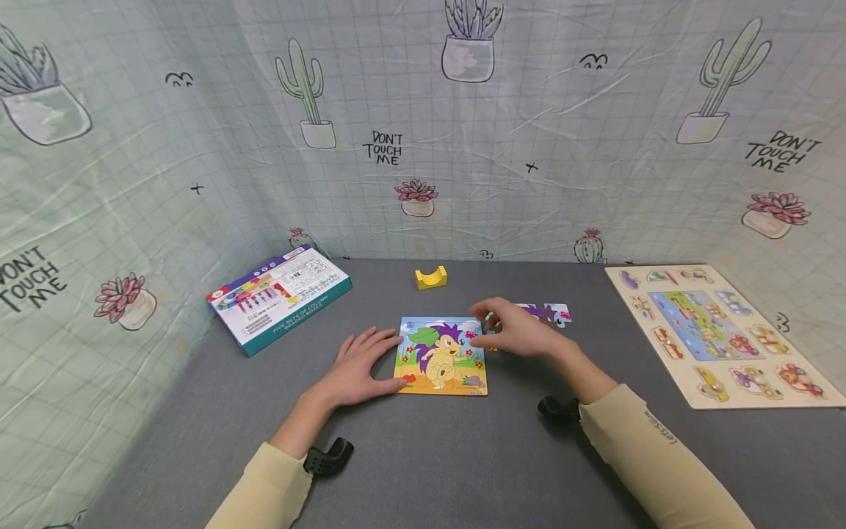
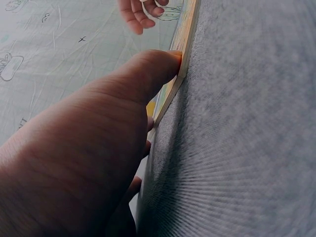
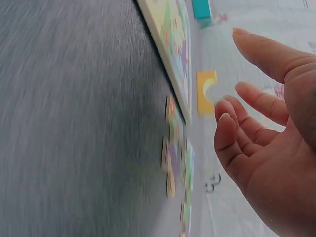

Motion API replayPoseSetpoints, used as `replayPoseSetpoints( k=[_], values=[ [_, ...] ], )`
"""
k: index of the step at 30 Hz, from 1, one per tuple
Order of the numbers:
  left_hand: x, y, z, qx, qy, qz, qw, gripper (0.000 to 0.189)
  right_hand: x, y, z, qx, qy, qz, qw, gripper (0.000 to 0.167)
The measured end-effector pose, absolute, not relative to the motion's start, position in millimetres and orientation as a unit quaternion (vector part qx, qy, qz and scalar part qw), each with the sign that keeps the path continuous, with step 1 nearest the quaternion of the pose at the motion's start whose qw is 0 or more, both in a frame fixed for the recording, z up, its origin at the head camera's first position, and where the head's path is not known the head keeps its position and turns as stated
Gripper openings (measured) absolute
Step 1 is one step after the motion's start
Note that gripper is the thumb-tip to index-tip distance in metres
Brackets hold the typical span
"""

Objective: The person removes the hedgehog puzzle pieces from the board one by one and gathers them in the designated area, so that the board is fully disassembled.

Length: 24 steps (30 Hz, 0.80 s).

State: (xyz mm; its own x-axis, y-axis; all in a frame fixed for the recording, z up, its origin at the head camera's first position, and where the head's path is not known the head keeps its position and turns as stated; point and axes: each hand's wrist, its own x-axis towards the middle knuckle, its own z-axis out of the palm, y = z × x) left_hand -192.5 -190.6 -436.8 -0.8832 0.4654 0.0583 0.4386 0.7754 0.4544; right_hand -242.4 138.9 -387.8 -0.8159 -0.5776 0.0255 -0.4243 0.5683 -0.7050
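Observation:
A square puzzle board (image 1: 443, 391) with a purple-spined hedgehog picture lies flat on the grey table. My left hand (image 1: 357, 371) is spread along its left side, with the thumb on the lower left corner and the fingers by the left edge. Over the board's upper right corner hovers my right hand (image 1: 518, 330). In the right wrist view its thumb and fingers are apart and relaxed, with nothing between them. Loose jigsaw pieces (image 1: 558, 315) lie beyond and beneath the right hand, partly hidden by it. Several of these puzzle pieces (image 3: 172, 158) show beside the board in the right wrist view.
Behind the board stands a yellow block (image 1: 432, 280) with a curved notch. To the left lies a white and teal box (image 1: 284, 301) of beaded columns. A wooden picture puzzle (image 1: 674, 389) with vehicles lies at the right. A patterned cloth (image 1: 423, 125) hangs behind the table.

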Motion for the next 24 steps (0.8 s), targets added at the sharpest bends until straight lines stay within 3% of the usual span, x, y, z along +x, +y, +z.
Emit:
replayPoseSetpoints(
  k=[24],
  values=[
    [-192.3,-190.4,-437.1,0.241,0.941,0.238,0.023,0.078,-238.0,84.0,-404.0,-0.294,0.895,-0.312,0.119,0.052]
  ],
)
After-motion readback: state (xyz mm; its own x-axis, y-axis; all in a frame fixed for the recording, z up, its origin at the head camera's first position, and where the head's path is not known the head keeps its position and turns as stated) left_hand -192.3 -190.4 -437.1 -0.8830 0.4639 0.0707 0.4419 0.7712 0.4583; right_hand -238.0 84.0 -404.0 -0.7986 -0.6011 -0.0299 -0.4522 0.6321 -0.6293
